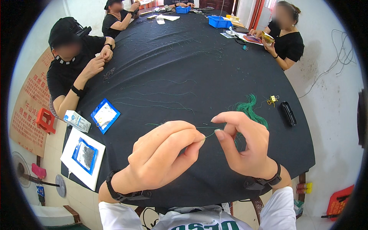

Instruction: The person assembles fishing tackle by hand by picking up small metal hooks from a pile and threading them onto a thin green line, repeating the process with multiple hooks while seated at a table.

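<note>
My left hand [163, 155] is closed in a pinch over the middle of the near table edge, with a thin green thread [210, 134] between thumb and forefinger. A short end of the thread sticks out to the right, toward my other thumb. Beside it, my right hand [251, 143] is open, its thumb and forefinger apart and curved around the thread's end. I cannot tell whether the thumb touches it. Behind my right hand lies a bundle of green threads [248, 108], partly hidden by the fingers. More single threads [161, 93] stretch across the black cloth [153, 57].
Left of my hands lie a blue-and-white packet [105, 116], a carton [77, 121] and a white board [73, 163] bearing another blue packet [85, 156]. Gold clips [272, 100] and a black case [288, 114] lie to the right. Several people sit around the table, with blue bins [219, 22] farther back.
</note>
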`<move>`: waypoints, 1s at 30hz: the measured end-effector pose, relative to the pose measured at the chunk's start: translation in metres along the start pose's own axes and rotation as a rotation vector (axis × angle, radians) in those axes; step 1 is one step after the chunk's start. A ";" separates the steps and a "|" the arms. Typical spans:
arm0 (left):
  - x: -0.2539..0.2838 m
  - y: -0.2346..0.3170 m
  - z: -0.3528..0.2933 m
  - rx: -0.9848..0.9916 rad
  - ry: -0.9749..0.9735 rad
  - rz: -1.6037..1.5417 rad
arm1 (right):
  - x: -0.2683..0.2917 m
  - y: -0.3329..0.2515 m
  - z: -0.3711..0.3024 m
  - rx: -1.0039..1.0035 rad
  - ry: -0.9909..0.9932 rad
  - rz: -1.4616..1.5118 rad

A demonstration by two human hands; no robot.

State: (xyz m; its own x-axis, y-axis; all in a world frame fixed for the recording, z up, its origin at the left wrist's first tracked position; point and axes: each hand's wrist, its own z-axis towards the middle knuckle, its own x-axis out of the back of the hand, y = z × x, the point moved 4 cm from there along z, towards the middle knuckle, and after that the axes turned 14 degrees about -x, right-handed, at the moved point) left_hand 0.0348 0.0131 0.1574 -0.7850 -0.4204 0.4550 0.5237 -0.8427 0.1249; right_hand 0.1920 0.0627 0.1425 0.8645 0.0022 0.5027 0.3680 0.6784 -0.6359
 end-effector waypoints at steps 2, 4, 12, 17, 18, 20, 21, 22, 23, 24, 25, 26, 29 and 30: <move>0.001 0.001 0.000 0.000 0.013 0.015 | -0.003 0.002 0.001 0.011 -0.026 0.013; 0.002 0.000 0.000 -0.003 0.021 0.011 | -0.005 0.005 0.001 -0.019 -0.068 0.098; 0.006 -0.001 0.000 0.017 0.047 0.024 | -0.006 0.003 0.001 0.013 -0.091 0.135; 0.007 -0.002 -0.001 0.003 0.071 0.067 | -0.010 0.002 -0.002 0.030 -0.110 0.176; 0.007 -0.002 0.000 0.003 0.071 0.066 | -0.010 -0.001 -0.002 0.075 -0.099 0.151; 0.007 -0.002 0.000 -0.002 0.070 0.057 | -0.011 -0.004 -0.003 0.120 -0.089 0.126; 0.007 -0.002 0.000 -0.002 0.070 0.057 | -0.012 -0.005 -0.005 0.135 -0.073 0.108; 0.006 -0.002 0.001 -0.005 0.070 0.058 | -0.012 -0.006 -0.007 0.151 -0.057 0.091; 0.006 -0.002 0.001 -0.009 0.070 0.060 | -0.011 -0.007 -0.007 0.151 -0.056 0.090; 0.006 -0.002 0.001 -0.009 0.069 0.060 | -0.011 -0.008 -0.008 0.146 -0.065 0.078; 0.006 -0.002 0.000 -0.010 0.066 0.072 | -0.011 -0.009 -0.008 0.142 -0.074 0.066; 0.006 -0.001 0.000 -0.011 0.062 0.085 | -0.011 -0.011 -0.010 0.142 -0.074 0.066; 0.006 -0.003 0.000 0.000 0.055 0.087 | -0.020 0.000 -0.011 -0.259 -0.271 0.414; 0.006 -0.003 0.000 -0.001 0.055 0.088 | -0.024 0.005 -0.013 -0.452 -0.332 0.682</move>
State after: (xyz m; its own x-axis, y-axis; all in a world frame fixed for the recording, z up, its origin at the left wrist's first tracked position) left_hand 0.0284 0.0135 0.1593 -0.7532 -0.5105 0.4149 0.5911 -0.8020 0.0862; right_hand 0.1771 0.0565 0.1201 0.8272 0.5612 0.0290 -0.0304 0.0962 -0.9949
